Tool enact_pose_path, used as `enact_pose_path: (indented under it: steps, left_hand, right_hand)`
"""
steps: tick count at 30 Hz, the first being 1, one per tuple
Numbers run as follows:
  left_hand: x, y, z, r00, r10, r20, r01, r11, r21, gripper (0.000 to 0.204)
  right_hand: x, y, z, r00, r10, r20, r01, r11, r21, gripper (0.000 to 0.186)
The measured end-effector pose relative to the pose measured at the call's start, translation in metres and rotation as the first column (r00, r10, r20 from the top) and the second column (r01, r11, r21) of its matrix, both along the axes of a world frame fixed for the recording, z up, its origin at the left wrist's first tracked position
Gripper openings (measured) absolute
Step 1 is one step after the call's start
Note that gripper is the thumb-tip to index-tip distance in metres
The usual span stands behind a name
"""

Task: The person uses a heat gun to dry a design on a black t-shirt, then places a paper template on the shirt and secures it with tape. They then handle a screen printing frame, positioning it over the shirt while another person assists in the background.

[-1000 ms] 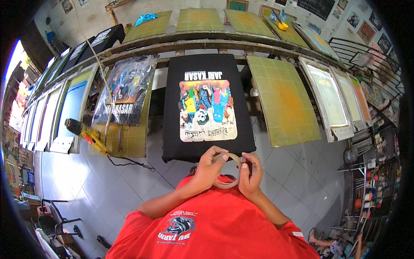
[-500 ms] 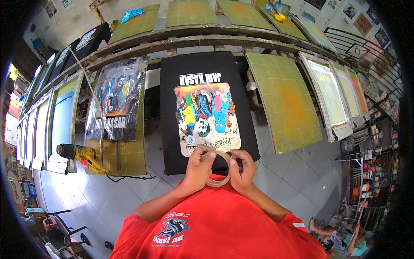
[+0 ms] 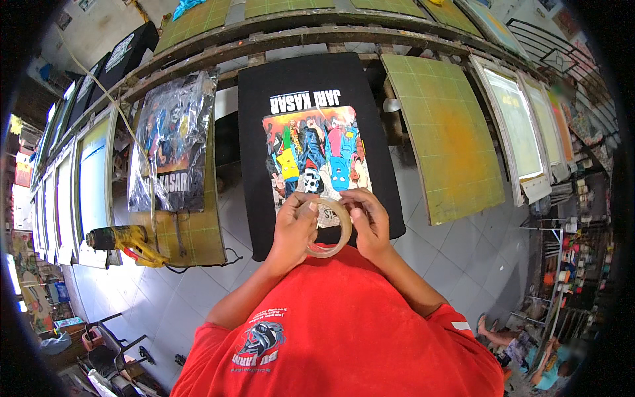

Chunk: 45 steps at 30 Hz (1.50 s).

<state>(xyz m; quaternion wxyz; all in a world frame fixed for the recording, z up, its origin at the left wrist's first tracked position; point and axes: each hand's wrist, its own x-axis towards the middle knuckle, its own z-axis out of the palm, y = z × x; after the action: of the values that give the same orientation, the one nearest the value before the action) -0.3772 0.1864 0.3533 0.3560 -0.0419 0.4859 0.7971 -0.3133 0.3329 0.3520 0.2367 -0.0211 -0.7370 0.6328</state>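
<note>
In front of my chest I hold a translucent brownish roll of tape (image 3: 346,239). My left hand (image 3: 295,228) is closed on its left side, thumb on the upper rim. On the other side my right hand (image 3: 372,223) has its thumb and fingers pinched together at the roll's upper right edge. Whether a tape end is between those fingertips cannot be made out. Just beyond and below the hands, a black T-shirt (image 3: 254,152) lies flat over a board, its colourful figure print (image 3: 314,142) upside down to me. My hands and the roll hide the print's near part.
On the left, a plastic-wrapped printed black shirt (image 3: 169,142) rests on a board near a yellow heat gun (image 3: 129,241). A greenish board (image 3: 450,139) slopes at right beside framed screens (image 3: 512,126). Wooden rails (image 3: 291,43) run behind. Another person (image 3: 549,364) sits at lower right.
Both hands have moved forward with the roll of tape, now covering more of the print's near part. The view has shifted, so the far boards sit higher in the picture.
</note>
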Motion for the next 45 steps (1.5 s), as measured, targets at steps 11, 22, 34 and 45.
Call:
enact_pose_path:
  steps: [11, 22, 34, 45]
  left_hand:
    - [-0.009, 0.000, -0.009, 0.995, -0.052, 0.085, 0.050, 0.998, 0.027, 0.010]
    - [-0.011, -0.005, -0.016, 0.922, -0.248, 0.299, 0.204, 0.964, 0.169, 0.015]
    - [0.005, 0.006, -0.020, 0.722, -0.471, -0.508, 0.400, 0.882, -0.250, 0.040]
    - [-0.007, 0.024, 0.015, 0.200, -0.691, -0.695, -0.027, 0.705, -0.708, 0.027]
  right_hand:
    - [-0.013, 0.030, -0.001, 0.979, 0.153, 0.135, -0.180, 0.960, 0.216, 0.014]
    - [0.022, 0.028, 0.015, 0.935, 0.252, 0.250, -0.247, 0.968, -0.053, 0.007]
    - [0.044, 0.042, 0.013, 0.921, 0.118, 0.372, 0.032, 0.927, -0.374, 0.006]
    - [0.045, 0.044, 0.022, 0.910, -0.168, 0.379, 0.195, 0.980, -0.033, 0.007]
